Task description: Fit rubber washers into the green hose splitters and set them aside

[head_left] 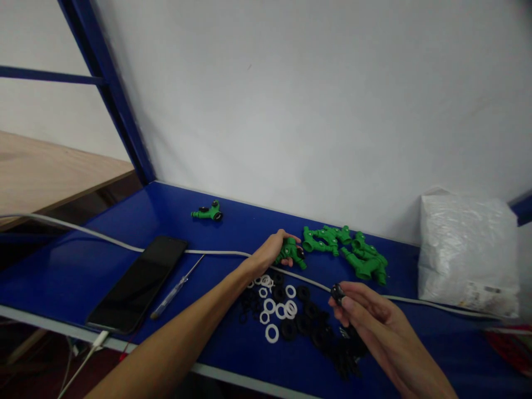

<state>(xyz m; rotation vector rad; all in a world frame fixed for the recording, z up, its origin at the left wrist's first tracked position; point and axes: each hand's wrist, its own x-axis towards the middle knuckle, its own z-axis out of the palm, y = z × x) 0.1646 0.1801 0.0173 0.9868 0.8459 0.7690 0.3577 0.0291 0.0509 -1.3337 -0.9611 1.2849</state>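
My left hand (272, 250) reaches forward over the blue table (83, 260) and closes round a green plastic fitting (292, 252). Just right of it lies a heap of several more green fittings (349, 252). My right hand (361, 310) is nearer to me, its fingertips pinched on a small black part (337, 292). Between my arms lie several white rings (274, 310) and black rings (307, 324), scattered on the table. One finished green fitting with black parts (208, 211) lies apart at the far left.
A dark phone (139, 282) with a plugged cable lies at the left, a small screwdriver (177, 288) beside it. A white cable (124, 246) runs across the table. A white plastic bag (467, 252) stands against the wall at right. A wooden surface (45, 172) lies beyond the blue frame post.
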